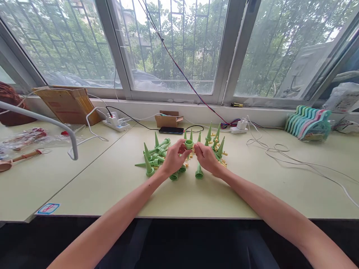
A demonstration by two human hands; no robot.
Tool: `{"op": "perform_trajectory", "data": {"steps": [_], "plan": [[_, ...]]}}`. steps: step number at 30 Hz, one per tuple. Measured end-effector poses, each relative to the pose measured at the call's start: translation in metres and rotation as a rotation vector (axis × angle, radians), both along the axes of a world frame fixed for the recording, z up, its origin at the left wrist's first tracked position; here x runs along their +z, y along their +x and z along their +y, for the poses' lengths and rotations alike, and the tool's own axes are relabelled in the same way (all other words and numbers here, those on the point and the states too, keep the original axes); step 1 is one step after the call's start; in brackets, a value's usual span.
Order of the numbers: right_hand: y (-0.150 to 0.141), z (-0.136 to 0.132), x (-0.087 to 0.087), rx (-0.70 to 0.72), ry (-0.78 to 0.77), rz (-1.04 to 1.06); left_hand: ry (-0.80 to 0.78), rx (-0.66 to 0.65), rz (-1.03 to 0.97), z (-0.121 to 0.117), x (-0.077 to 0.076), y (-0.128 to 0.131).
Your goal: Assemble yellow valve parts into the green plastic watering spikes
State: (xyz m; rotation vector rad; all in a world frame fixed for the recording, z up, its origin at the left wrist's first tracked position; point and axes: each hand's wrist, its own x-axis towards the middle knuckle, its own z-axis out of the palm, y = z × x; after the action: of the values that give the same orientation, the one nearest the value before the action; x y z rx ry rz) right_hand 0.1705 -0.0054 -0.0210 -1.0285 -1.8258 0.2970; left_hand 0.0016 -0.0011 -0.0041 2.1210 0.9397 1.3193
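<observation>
My left hand (176, 157) grips a green plastic watering spike (189, 144) near its round, open end, which faces up towards me. Close on its right, my right hand (206, 157) is closed in a pinch at the side of the spike. A bit of a small yellow valve (193, 149) shows at those fingertips, mostly hidden. More green spikes (148, 166) lie and stand in a heap left of my hands. Beyond my right hand, several upright spikes (220, 147) have yellow valves in their sides. One spike (199, 172) stands below the right wrist.
Behind the heap lie a black phone (175, 130) and a small open cardboard box (168, 119). Power strips (116, 123) and loose white cables (283, 149) spread across the table (280, 190). Bundled hangers (308, 123) stand at right; a grey metal bar (42, 121) crosses the left side.
</observation>
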Motion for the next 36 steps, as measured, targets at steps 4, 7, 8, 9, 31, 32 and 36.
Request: {"op": "perform_trajectory", "data": {"steps": [4, 7, 8, 9, 31, 32, 36], "plan": [[-0.0035, -0.0027, 0.002, 0.084, -0.138, 0.156, 0.037, 0.014, 0.02, 0.0013, -0.0013, 0.0001], [-0.0056, -0.0039, 0.0023, 0.136, -0.201, 0.242, 0.041, 0.032, 0.022, 0.0018, -0.0018, 0.0006], [-0.0059, -0.004, 0.002, 0.148, -0.215, 0.259, 0.038, 0.035, 0.024, 0.0017, -0.0016, 0.0007], [-0.0062, -0.0038, 0.0015, 0.156, -0.225, 0.269, 0.032, 0.035, 0.028, 0.0015, -0.0012, 0.0007], [-0.0047, -0.0057, 0.0006, 0.131, -0.196, 0.155, -0.035, -0.037, 0.148, 0.0034, -0.0019, -0.0035], [-0.0046, -0.0058, 0.0007, 0.131, -0.194, 0.15, -0.032, -0.036, 0.151, 0.0036, -0.0021, -0.0036], [-0.0042, -0.0053, 0.0001, 0.135, -0.172, 0.129, -0.028, -0.032, 0.16, 0.0038, -0.0024, -0.0038]]}}
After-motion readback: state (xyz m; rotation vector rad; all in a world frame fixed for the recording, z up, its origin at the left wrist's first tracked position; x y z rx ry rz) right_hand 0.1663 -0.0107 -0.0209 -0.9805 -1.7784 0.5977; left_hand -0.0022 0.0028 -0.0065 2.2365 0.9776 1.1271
